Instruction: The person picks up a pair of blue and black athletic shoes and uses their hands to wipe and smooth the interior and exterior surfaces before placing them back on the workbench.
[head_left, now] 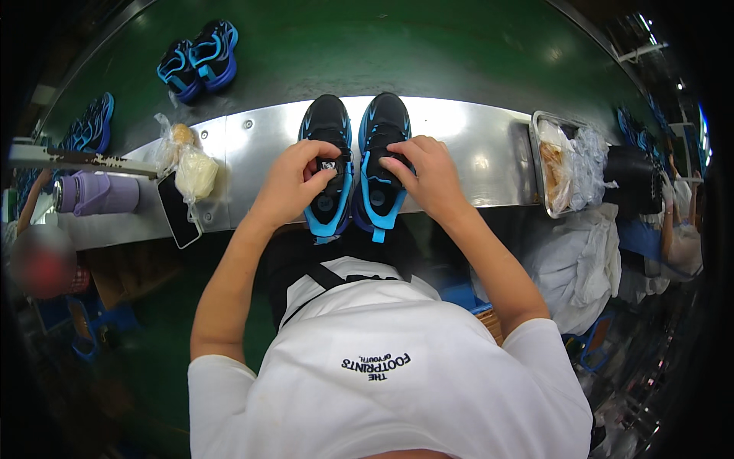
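Two black and blue shoes sit side by side on the metal ledge [474,153], toes pointing away from the person. The left hand [294,183] pinches the tongue of the left shoe [327,164]; the right hand [424,172] curls its fingers into the right shoe [382,153]. Another pair of shoes [199,60] rests on the green belt [397,46], and a phone [177,210] lies beside a plastic bag [191,168].

There is one view only, from a wide fisheye camera worn on the person's head. It looks steeply down, close over the person's chest and forearms, onto the metal surface [474,153]. Straight edges bend near the rim.
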`<move>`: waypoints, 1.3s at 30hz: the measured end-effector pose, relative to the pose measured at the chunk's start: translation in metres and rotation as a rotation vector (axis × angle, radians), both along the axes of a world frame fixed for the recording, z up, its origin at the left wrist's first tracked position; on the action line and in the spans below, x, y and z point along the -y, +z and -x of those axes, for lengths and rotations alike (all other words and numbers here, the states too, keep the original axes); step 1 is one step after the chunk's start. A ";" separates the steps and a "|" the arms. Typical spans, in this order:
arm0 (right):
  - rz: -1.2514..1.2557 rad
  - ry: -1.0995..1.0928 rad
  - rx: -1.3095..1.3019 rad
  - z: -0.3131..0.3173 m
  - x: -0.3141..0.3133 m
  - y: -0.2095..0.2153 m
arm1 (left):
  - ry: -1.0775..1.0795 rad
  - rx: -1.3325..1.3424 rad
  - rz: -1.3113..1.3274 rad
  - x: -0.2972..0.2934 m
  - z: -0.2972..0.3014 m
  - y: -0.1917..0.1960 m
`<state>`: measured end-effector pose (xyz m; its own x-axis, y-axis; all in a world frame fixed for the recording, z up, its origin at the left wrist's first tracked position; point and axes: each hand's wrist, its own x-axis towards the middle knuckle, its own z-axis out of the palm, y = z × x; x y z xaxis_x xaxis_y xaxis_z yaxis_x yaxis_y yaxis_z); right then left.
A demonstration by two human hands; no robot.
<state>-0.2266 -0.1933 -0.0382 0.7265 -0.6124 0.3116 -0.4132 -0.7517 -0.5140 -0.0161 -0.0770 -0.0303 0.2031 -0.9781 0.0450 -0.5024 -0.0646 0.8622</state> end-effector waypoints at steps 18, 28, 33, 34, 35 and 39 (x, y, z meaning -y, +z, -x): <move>-0.072 0.029 -0.125 -0.004 0.011 0.009 | -0.194 -0.004 -0.147 0.002 -0.011 0.010; -0.304 0.012 -0.311 -0.010 0.013 0.015 | 0.026 0.240 0.107 0.001 0.006 0.012; -0.550 0.256 0.012 0.002 0.024 0.017 | -0.042 -0.574 -0.326 -0.022 0.060 0.035; -0.541 0.207 -0.014 -0.003 0.022 0.017 | 0.005 -0.725 -0.381 -0.021 0.071 0.028; -0.532 0.158 -0.040 -0.009 0.020 0.019 | 0.052 -0.875 -0.434 -0.019 0.078 0.022; -0.352 0.073 -0.066 -0.003 0.019 0.009 | 0.180 -1.224 -0.497 -0.007 0.088 0.020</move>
